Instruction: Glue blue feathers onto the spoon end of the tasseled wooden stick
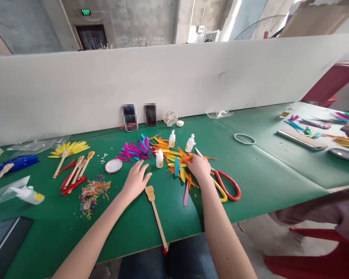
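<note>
The left hand (135,179) was relaxed and held nothing, its fingers spread, palm downward over the green worktop (258,174). The right hand (198,166) had its fingertips in among the orange feathers (184,155); whether they were pinching one could not be told, since the hand hid them. Those feathers, mixed with yellow ones, lay in a loose pile beyond and to the left of the right hand, with a blue feather (177,166) on top. A wooden stick (157,217) lay nearer the body than either hand, its broad head just beside the left thumb and its red tip at the worktop's near edge.

Just to the right of the left hand's fingertips stood a small white bottle (159,159); two more stood beyond and to the left of the right hand. Magenta feathers (139,150) lay beyond the left hand. To that hand's left were a round white lid (113,166), a heap of colourful scraps (93,193) and, farther out, several more wooden sticks. Scissors (217,176) with red and yellow handles lay right beside the right hand, and a pink strip (186,195) lay to its left, closer to the body.
</note>
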`<state>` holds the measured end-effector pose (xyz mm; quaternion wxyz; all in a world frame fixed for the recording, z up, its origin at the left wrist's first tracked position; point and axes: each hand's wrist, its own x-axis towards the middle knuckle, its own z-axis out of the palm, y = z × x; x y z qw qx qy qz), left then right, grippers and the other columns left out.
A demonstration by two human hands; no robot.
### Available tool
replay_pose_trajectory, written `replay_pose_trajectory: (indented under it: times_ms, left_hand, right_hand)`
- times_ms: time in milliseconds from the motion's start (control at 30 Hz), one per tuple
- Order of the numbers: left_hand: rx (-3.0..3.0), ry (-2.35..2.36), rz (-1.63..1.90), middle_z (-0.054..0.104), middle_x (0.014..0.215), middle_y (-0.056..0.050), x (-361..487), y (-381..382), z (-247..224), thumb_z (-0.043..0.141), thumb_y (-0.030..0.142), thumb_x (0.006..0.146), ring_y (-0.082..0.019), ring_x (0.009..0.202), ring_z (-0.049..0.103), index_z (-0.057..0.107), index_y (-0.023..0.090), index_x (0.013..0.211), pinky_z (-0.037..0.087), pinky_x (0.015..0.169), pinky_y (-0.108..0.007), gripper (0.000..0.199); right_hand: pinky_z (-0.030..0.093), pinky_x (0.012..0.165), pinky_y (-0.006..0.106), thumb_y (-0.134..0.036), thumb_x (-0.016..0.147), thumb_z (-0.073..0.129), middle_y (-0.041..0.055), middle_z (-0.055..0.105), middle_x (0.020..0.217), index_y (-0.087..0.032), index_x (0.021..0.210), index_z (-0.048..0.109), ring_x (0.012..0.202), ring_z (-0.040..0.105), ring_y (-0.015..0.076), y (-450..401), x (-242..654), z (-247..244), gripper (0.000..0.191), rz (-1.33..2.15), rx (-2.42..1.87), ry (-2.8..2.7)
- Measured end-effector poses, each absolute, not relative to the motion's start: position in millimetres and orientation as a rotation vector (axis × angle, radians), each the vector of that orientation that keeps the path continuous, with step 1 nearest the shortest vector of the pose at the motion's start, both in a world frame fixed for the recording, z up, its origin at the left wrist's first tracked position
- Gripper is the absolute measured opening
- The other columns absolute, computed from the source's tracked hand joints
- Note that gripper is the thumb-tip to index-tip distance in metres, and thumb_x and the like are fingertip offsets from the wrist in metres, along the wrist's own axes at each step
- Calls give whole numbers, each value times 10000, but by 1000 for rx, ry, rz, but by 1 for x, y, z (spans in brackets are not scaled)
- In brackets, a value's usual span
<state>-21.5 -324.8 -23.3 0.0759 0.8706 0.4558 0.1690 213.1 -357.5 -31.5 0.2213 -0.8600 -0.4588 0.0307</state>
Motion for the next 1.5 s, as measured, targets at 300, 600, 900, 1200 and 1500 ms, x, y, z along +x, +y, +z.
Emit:
replay_pose_trajectory:
  times_ms: [300,600,900,1200,1500]
  left_hand:
    - [2392,1384,246,632,701,-19,-29,-344,1,356,244,820,-181,669,593,545,221,796,375,567,-254,192]
    - [2482,1303,-63,651,798,-61,-19,-367,0,490,472,713,-246,762,620,468,207,1034,387,577,-264,417]
    - [2354,1372,342,594,897,-56,-15,-367,-6,453,213,727,-201,784,589,491,185,947,421,664,-285,225]
    - [1414,1086,848,403,667,62,-17,-353,-19,489,342,724,-19,348,368,473,185,975,265,364,-188,296]
    - [1101,1057,1042,392,483,102,-23,-346,-16,634,405,606,-28,367,331,467,114,995,241,384,-180,514]
  right_hand:
    - [337,572,287,-205,793,365,98,637,818,-182,922,586,760,568,236,-361,202,-12,257,267,-2316,-1104]
    - [348,773,354,-346,777,427,133,592,936,-131,986,570,891,496,254,-353,187,-22,333,-38,-1905,-1245]
    - [315,824,423,-402,682,581,85,622,936,-195,918,605,935,496,287,-342,144,-35,315,90,-1915,-1685]
    - [246,929,465,-345,672,521,27,609,740,-197,797,470,763,567,206,-350,140,-24,200,194,-1617,-1417]
    - [345,474,250,-500,662,532,-87,381,448,-194,854,512,401,392,92,-360,131,-12,361,992,-1221,-1089]
